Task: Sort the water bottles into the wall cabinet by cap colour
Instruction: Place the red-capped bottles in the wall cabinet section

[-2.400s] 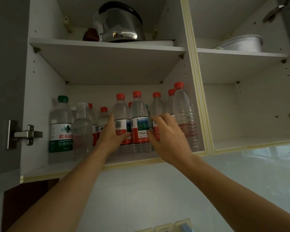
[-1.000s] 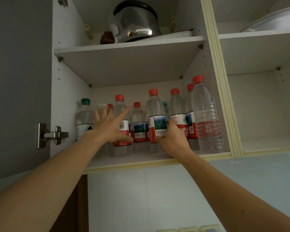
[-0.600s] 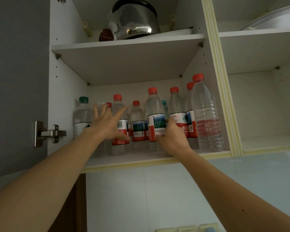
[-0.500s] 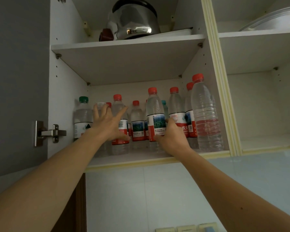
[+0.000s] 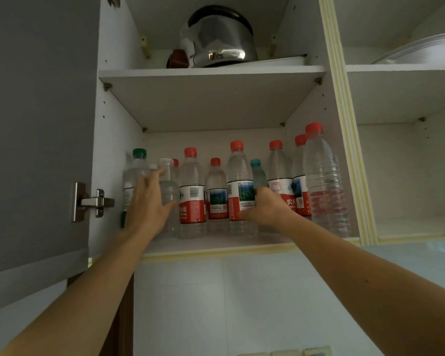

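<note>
The wall cabinet (image 5: 118, 124) stands open, and its lower left shelf (image 5: 216, 244) carries all the water bottles upright in a crowded row, a sensible place for grouping them by cap. Red-capped bottles fill the middle and right, with the tallest red-capped bottle (image 5: 324, 181) against the divider; a green-capped bottle (image 5: 136, 173) sits at the far left wall, a white-capped bottle (image 5: 168, 186) just beside it, and a teal-capped bottle (image 5: 257, 176) stands out of place among the reds.

The left hand (image 5: 149, 201) lies released, fingers spread flat against the white-capped bottle, probably steadying or nudging it toward the green one. The right hand (image 5: 265, 206) is curled around the base of the teal-capped bottle, thumb touching the red-capped bottle with the landscape label (image 5: 240, 186), likely to draw the odd cap out.

Compared with half a second ago, the left hand has slid leftward off the barcode-label bottle (image 5: 192, 194), and the teal cap shows more clearly.
</note>
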